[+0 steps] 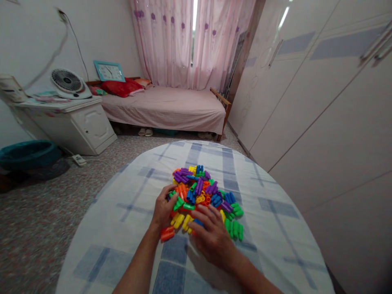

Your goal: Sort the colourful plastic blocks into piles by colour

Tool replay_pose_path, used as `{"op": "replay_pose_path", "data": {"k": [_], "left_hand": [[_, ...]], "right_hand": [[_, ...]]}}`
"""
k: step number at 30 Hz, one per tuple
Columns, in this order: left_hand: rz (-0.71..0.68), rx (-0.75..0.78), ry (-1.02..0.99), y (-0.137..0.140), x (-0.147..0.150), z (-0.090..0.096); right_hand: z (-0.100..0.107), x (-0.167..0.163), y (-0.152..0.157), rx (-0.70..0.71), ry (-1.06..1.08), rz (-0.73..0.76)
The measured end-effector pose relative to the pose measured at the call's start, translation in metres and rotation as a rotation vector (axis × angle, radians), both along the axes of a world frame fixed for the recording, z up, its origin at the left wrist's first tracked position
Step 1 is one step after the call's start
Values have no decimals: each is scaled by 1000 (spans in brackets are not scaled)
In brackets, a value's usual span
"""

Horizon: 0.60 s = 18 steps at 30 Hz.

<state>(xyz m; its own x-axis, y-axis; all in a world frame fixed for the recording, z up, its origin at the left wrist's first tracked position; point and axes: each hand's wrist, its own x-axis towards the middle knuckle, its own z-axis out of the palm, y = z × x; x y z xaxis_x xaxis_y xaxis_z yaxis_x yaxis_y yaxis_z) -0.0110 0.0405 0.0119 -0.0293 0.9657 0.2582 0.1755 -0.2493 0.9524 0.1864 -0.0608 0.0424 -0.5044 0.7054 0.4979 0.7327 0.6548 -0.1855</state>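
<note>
Head view. A heap of plastic tube blocks (199, 187) is sitting on the blue-and-white checked tablecloth (128, 241) of a round table, directly ahead of the person; both forearms are converging on its near side, a placement that is probably keeping the pieces within easy reach of either hand.

The left hand (163, 206) is cupping the heap's left edge, fingers partly curled, thumb standing apart from them. A green tube block (178, 203) is lying at the thumb tip; cannot tell whether the hand is gripping it or only touching it. The curved hand may be serving as a side wall for the loose pieces.

The right hand (211, 232) is spreading palm-down over the near edge, fingers apart and slightly bent. A blue tube block (198, 222) is showing partly beneath the fingers; a firm hold is not visible, and the palm is hiding whatever lies below it.

Two yellow tube blocks (177, 221) are lying between the hands. An orange tube block (167, 234) is resting on its side near the left wrist, and green tube blocks (235, 230) are lying beyond the right hand's outer side. The rounded tubes are probably favouring this lying position, upright stance being less stable.
</note>
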Motion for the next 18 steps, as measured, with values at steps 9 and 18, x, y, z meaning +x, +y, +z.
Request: {"op": "replay_pose_path", "data": {"k": [9, 18], "left_hand": [[-48, 1, 42, 1, 2, -8], [-66, 24, 88, -1, 4, -3]], "right_hand": [[-60, 91, 16, -162, 367, -920], [-29, 28, 42, -349, 866, -595]]}}
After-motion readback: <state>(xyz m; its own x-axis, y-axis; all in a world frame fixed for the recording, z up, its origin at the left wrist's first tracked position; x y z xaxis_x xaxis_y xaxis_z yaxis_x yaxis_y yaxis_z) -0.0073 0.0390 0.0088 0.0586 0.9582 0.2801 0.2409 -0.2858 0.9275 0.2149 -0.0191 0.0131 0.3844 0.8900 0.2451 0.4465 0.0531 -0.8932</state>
